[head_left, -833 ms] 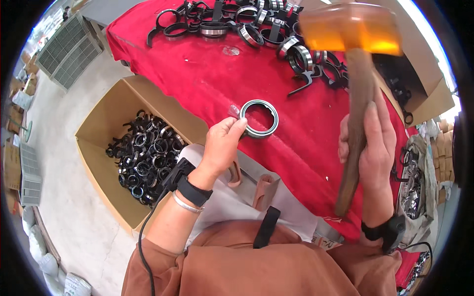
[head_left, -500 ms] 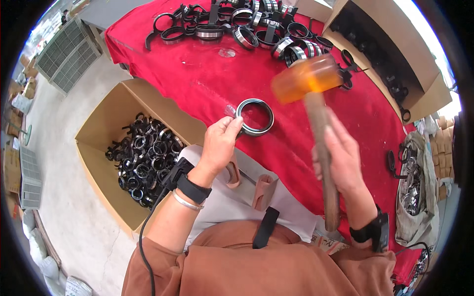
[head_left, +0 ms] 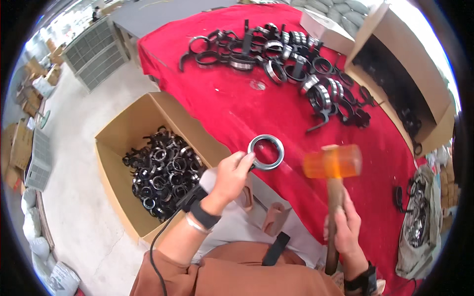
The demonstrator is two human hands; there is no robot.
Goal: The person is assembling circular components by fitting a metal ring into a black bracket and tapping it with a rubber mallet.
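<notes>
My left hand (head_left: 232,176) pinches a round black-and-silver metal ring (head_left: 281,156) by its near left edge, thumb on top. The ring's face is turned up, over the red cloth near the table's edge. To its right, my right hand (head_left: 347,228) is wrapped round the wooden handle (head_left: 334,207) of a mallet with a translucent amber head (head_left: 340,162). The mallet head is slightly blurred and sits apart from the ring. Whether the head touches the cloth, I cannot tell.
Black-and-silver ring clamps (head_left: 242,61) lie piled on the far part of the red cloth (head_left: 212,103). An open cardboard box (head_left: 116,182) full of similar rings stands left of the table. Another carton (head_left: 414,64) lies at the far right, with a sack (head_left: 427,246) of parts below it.
The mallet head has come toward my body relative to the ring and is now beside it. Both hands keep their hold. The whole view has shifted, showing more of the table's far side.
</notes>
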